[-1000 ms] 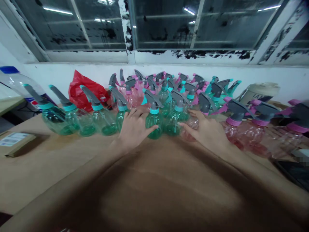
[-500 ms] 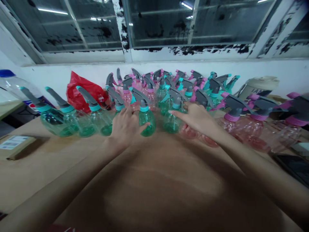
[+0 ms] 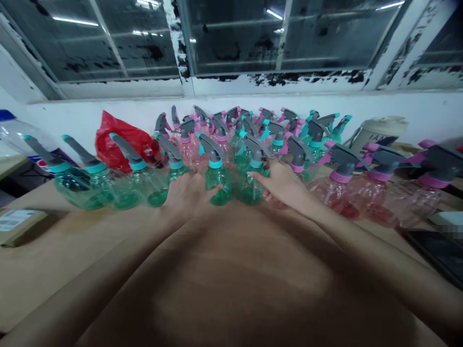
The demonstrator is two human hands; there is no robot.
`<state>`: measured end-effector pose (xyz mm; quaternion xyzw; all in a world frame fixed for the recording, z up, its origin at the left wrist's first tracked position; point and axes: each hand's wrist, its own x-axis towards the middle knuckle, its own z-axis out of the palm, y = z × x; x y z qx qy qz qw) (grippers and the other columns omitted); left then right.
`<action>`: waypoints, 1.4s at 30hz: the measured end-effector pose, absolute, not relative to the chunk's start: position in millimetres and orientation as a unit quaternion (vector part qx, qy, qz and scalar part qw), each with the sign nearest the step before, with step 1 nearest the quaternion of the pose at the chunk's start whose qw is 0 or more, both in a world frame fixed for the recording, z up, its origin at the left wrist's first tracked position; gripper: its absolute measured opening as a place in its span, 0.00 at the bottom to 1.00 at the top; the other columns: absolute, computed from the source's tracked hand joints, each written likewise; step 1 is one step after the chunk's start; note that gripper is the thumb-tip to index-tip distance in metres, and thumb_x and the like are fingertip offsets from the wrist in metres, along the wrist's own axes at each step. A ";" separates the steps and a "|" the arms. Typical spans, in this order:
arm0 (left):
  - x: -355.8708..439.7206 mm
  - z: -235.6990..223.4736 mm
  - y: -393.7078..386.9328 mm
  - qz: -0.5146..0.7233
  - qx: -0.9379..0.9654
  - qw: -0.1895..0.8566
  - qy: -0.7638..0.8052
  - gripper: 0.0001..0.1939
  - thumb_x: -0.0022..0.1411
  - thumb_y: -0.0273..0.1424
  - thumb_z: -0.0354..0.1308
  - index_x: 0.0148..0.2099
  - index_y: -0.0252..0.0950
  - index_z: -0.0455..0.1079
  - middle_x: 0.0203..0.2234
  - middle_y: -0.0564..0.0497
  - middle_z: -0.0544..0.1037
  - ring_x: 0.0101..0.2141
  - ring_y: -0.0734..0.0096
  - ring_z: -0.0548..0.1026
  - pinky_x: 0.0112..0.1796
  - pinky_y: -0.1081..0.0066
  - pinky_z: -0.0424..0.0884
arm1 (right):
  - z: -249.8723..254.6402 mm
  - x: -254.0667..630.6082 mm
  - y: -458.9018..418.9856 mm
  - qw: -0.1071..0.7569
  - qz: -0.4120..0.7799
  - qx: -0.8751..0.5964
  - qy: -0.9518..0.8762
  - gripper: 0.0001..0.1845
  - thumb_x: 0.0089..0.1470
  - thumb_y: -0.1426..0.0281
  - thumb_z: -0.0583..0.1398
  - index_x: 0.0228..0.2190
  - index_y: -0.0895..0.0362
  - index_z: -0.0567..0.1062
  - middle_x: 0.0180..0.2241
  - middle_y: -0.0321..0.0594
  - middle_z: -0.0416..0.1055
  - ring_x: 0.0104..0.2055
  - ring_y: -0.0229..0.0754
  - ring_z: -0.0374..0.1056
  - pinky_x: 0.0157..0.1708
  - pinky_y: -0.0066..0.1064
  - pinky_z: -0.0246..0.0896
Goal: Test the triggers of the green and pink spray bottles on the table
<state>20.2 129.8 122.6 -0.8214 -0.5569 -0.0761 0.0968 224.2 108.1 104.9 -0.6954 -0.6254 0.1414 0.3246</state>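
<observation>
Toward the middle of a row of spray bottles, my left hand point(image 3: 186, 195) is closed around the left side of a green spray bottle point(image 3: 219, 190) with a turquoise collar. Its thumb lies across the bottle's front; the fingertips are hidden. My right hand point(image 3: 285, 183) grips another green spray bottle point(image 3: 251, 187) from the right, its thumb over the front and its other fingers partly out of sight. Just behind that hand stands a pink spray bottle point(image 3: 297, 156), its lower body largely covered. Both held bottles are upright on the wooden table point(image 3: 231, 250).
More green bottles point(image 3: 125, 193) line the left, pink bottles point(image 3: 340, 193) the right, and several spray bottles crowd behind. A red plastic bag point(image 3: 121, 142), a large clear bottle point(image 3: 25, 132), a small box point(image 3: 20, 224), a beige bag point(image 3: 381, 130) and a dark phone-like slab point(image 3: 434, 253) lie around.
My right hand has shifted left and lower against its green bottle, uncovering the pink bottle's collar. The bottle at my left hand has edged slightly right. The view has turned a little.
</observation>
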 end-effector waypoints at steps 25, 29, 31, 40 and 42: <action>48.6 71.6 25.8 -0.197 -0.886 -0.118 -0.403 0.38 0.56 0.48 0.60 0.62 0.35 0.53 0.52 0.40 0.69 0.52 0.48 0.68 0.46 0.53 0.69 | 98.3 242.6 -8.8 0.228 -0.008 -0.629 -0.743 0.33 0.52 0.45 0.53 0.45 0.58 0.73 0.16 0.39 0.69 0.17 0.47 0.65 0.17 0.36 0.58; 68.7 58.0 16.7 -0.207 -0.889 -0.222 -0.344 0.40 0.56 0.45 0.63 0.63 0.39 0.50 0.52 0.43 0.70 0.52 0.51 0.69 0.48 0.54 0.68 | 108.8 263.1 -30.6 0.232 -0.019 -0.588 -0.774 0.29 0.49 0.46 0.57 0.44 0.54 0.74 0.29 0.44 0.75 0.25 0.49 0.71 0.27 0.40 0.66; 78.3 53.5 14.8 -0.216 -0.889 -0.245 -0.320 0.41 0.55 0.46 0.64 0.64 0.39 0.49 0.54 0.42 0.68 0.54 0.50 0.67 0.50 0.53 0.65 | 114.0 273.0 -33.9 0.261 0.022 -0.585 -0.767 0.28 0.46 0.48 0.61 0.43 0.53 0.74 0.34 0.44 0.75 0.31 0.50 0.73 0.31 0.40 0.69; 119.6 44.5 24.6 -0.221 -0.919 -0.219 -0.241 0.46 0.50 0.54 0.63 0.62 0.35 0.53 0.53 0.38 0.68 0.53 0.46 0.66 0.51 0.50 0.63 | 88.4 294.5 -10.7 0.487 0.215 -0.506 -0.679 0.15 0.50 0.56 0.62 0.37 0.51 0.74 0.26 0.36 0.73 0.33 0.45 0.72 0.32 0.37 0.68; 116.3 40.7 36.2 -0.218 -0.932 -0.182 -0.224 0.48 0.49 0.55 0.63 0.63 0.35 0.51 0.54 0.37 0.67 0.54 0.45 0.65 0.52 0.48 0.61 | 81.6 295.0 -3.5 0.509 0.232 -0.490 -0.669 0.12 0.52 0.58 0.61 0.36 0.50 0.75 0.28 0.37 0.74 0.37 0.46 0.72 0.37 0.39 0.68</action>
